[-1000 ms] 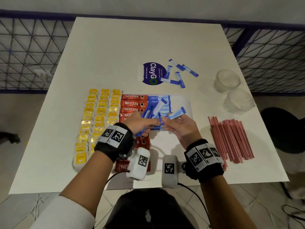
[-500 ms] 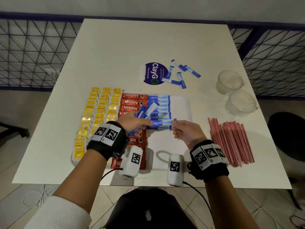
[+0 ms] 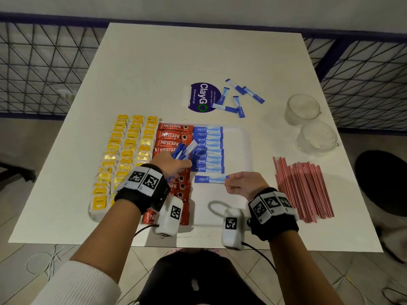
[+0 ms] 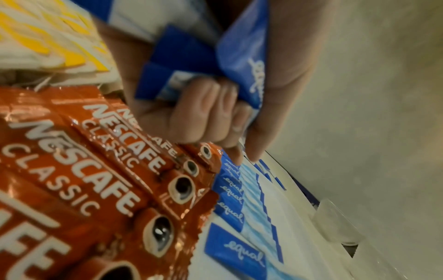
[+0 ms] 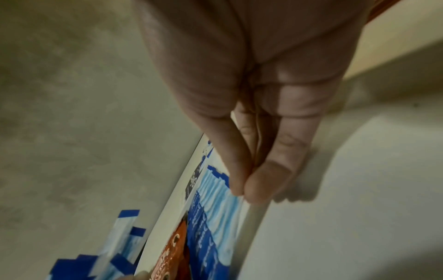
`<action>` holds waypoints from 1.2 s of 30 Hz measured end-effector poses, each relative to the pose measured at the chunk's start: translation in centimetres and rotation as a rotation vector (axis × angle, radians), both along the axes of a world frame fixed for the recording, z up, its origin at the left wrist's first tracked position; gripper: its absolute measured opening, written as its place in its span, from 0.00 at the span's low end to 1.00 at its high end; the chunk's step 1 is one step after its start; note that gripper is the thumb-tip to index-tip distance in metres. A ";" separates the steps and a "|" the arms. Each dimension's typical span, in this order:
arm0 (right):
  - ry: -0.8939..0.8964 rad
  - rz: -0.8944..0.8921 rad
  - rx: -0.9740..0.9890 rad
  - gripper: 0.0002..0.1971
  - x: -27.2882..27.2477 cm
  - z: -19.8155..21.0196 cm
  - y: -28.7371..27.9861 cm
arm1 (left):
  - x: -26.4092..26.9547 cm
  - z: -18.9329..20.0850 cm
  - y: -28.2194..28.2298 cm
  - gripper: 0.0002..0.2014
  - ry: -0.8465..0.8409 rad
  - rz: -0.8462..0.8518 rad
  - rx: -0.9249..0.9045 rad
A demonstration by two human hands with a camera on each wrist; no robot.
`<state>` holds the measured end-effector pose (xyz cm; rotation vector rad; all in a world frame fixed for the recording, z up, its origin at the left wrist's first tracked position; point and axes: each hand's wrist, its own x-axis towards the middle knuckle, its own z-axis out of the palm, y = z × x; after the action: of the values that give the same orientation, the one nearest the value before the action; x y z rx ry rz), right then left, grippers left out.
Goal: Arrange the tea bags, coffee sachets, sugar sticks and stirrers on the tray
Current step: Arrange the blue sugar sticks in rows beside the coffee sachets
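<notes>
A white tray (image 3: 237, 150) holds rows of yellow tea bags (image 3: 130, 150), a column of red coffee sachets (image 3: 172, 134) and a column of blue sugar sticks (image 3: 208, 148). My left hand (image 3: 176, 165) grips a bunch of blue sugar sticks (image 3: 184, 150) over the coffee sachets; the left wrist view shows its fingers curled round that bunch (image 4: 191, 62). My right hand (image 3: 236, 183) pinches the right end of one sugar stick (image 3: 209, 179), which lies just below the column's near end. Red stirrers (image 3: 301, 186) lie on the table to the right of the tray.
Several loose sugar sticks (image 3: 237, 100) lie beyond the tray beside a round purple sticker (image 3: 201, 96). Two clear glass cups (image 3: 308, 124) stand at the right, behind the stirrers. The table's near edge (image 3: 198, 245) runs under my wrists.
My right hand drew one sugar stick out of the bunch and brought it down and right to the near end of the column. The left hand kept hold of the bunch.
</notes>
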<state>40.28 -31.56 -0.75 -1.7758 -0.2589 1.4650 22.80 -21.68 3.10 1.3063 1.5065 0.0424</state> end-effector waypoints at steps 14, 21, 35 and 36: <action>-0.016 0.039 -0.169 0.10 -0.6 -0.3 2.1 | -0.7 0.0 0.5 0.03 -0.113 0.046 0.011; -0.030 0.013 -0.181 0.12 -0.9 0.0 2.1 | -0.8 -0.2 0.7 0.04 -0.112 0.028 -0.007; -0.072 0.054 -0.198 0.09 -0.7 0.0 2.2 | -1.0 0.0 0.7 0.06 -0.164 0.032 -0.008; -0.089 0.065 -0.199 0.09 -0.8 0.0 2.2 | -1.0 0.1 0.8 0.07 -0.168 0.028 -0.003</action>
<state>39.51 -29.37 -0.72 -2.0116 -0.2251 1.5029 21.79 -20.92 3.17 1.2477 1.3811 0.1633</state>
